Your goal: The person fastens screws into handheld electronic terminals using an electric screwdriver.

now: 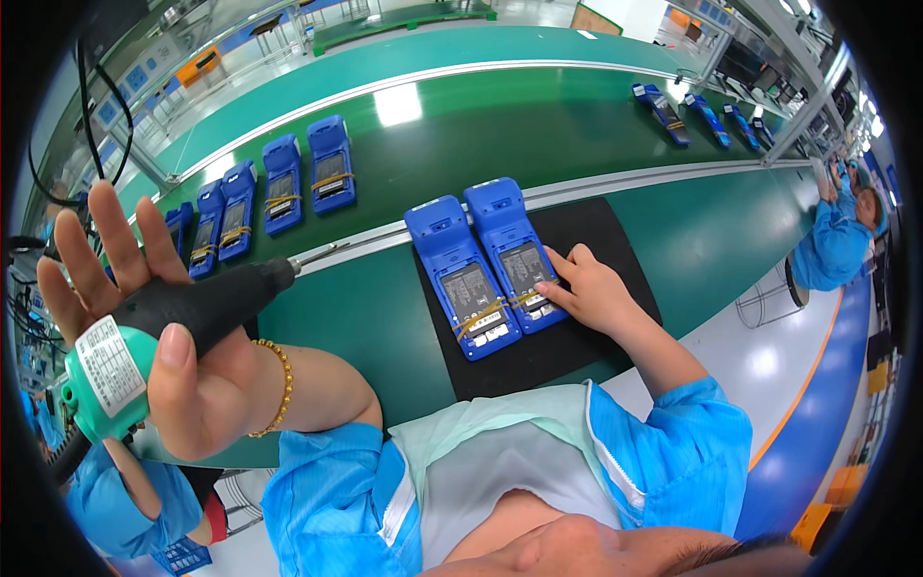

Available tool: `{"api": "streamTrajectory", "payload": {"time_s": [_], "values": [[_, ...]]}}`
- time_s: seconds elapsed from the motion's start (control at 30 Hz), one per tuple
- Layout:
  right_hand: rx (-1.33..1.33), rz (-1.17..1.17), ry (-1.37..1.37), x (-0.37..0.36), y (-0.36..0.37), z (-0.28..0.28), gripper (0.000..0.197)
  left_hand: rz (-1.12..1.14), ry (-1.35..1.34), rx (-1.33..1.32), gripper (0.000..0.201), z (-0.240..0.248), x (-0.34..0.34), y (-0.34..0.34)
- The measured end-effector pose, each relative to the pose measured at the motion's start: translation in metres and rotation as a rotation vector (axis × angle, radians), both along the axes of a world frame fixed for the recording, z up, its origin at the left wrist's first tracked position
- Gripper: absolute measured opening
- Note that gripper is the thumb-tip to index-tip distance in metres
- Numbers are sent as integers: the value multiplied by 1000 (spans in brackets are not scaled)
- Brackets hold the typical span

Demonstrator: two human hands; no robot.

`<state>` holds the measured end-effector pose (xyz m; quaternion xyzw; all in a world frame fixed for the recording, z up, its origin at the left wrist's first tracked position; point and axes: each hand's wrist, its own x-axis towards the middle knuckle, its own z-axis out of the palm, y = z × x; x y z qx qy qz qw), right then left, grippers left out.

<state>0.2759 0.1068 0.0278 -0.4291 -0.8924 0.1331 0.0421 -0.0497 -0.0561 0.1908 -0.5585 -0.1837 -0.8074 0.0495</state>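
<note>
An electric screwdriver [207, 308], black-bodied with a green rear end and a thin metal bit, lies across the palm of my left hand [207, 385]. My left thumb rests against it while the fingers stretch upward, so the hold is loose. Two blue handheld terminals lie side by side, backs up, on a black mat [596, 250]. The left terminal [463, 279] and the right terminal [516, 255] each have a yellow rubber band round the lower part. My right hand [598, 288] grips the right terminal's right edge, thumb on its back near the band.
Several banded blue terminals [330, 163] stand in a row on the green conveyor belt [500, 120] at left; more terminals [663, 113] lie far right. A metal rail [615, 180] divides belt from bench. Co-workers [836, 245] sit at the right and lower left. Black cables [85, 125] hang at left.
</note>
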Motion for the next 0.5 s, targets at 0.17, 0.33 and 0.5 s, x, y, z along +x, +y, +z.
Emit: {"api": "streamTrajectory", "payload": {"time_s": [0.17,0.33,0.5], "values": [[7,25,9,6,7,-5,63,-20,-5,-7,71,-2,4,6],[41,60,-25,9,6,-3,62,-20,-9,-6,71,-5,8,8],[-36,93,122,19,19,-5,51,-21,-27,-22,71,-4,11,7]]}}
